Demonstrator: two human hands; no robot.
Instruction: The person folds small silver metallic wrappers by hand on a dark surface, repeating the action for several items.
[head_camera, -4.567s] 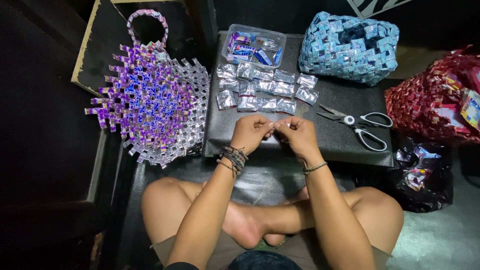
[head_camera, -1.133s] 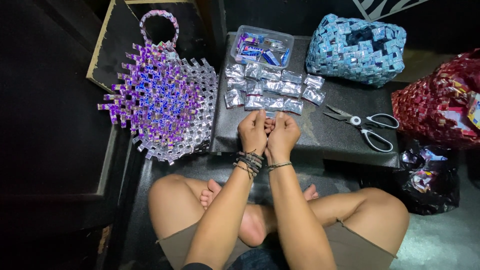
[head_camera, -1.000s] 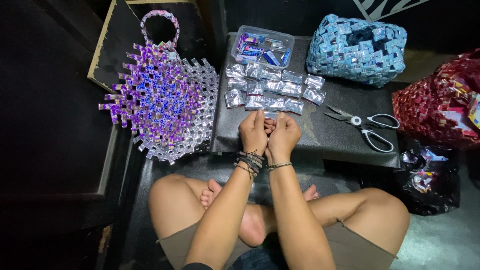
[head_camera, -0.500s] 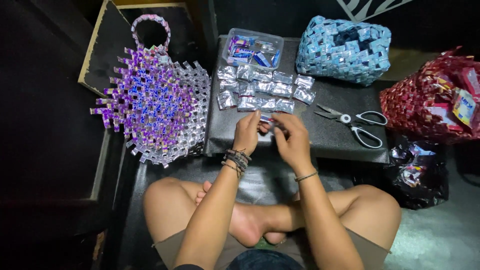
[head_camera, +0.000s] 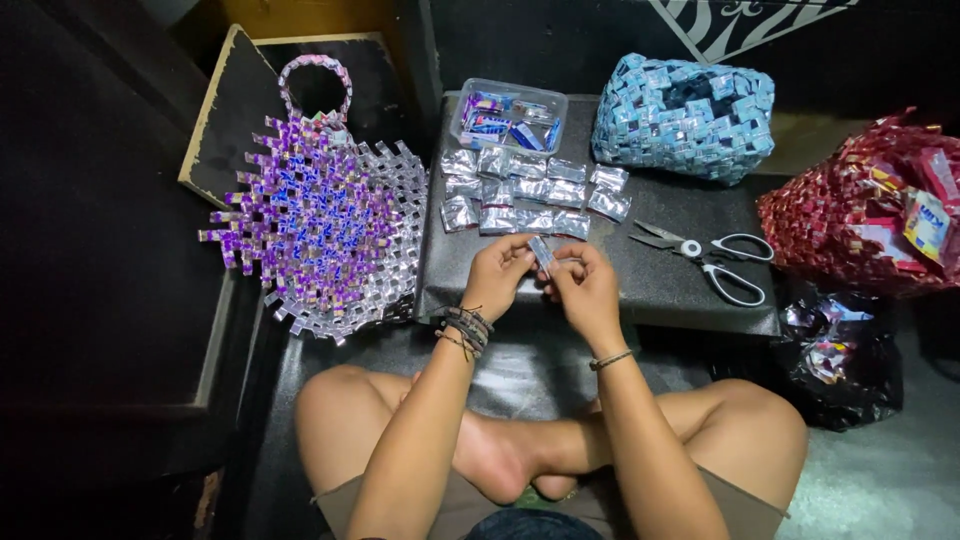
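My left hand (head_camera: 497, 277) and my right hand (head_camera: 585, 290) meet over the near edge of a low black table (head_camera: 680, 285). Between their fingertips they pinch one small folded silver-and-blue wrapper strip (head_camera: 543, 254). Just beyond the hands, several folded silver wrapper pieces (head_camera: 530, 190) lie in rows on the table. A clear plastic tub (head_camera: 507, 112) with blue and purple wrappers stands behind them.
A half-woven purple and silver bag (head_camera: 320, 225) with a loop handle lies to the left. White-handled scissors (head_camera: 705, 258) rest on the table's right side. A woven blue bag (head_camera: 690, 115) sits at the back right, a red one (head_camera: 865, 225) further right, and a black plastic bag (head_camera: 835, 355) on the floor.
My hands, pressed tightly together a second ago, have parted slightly and now hold the small strip upright between the fingertips. My view has shifted a little.
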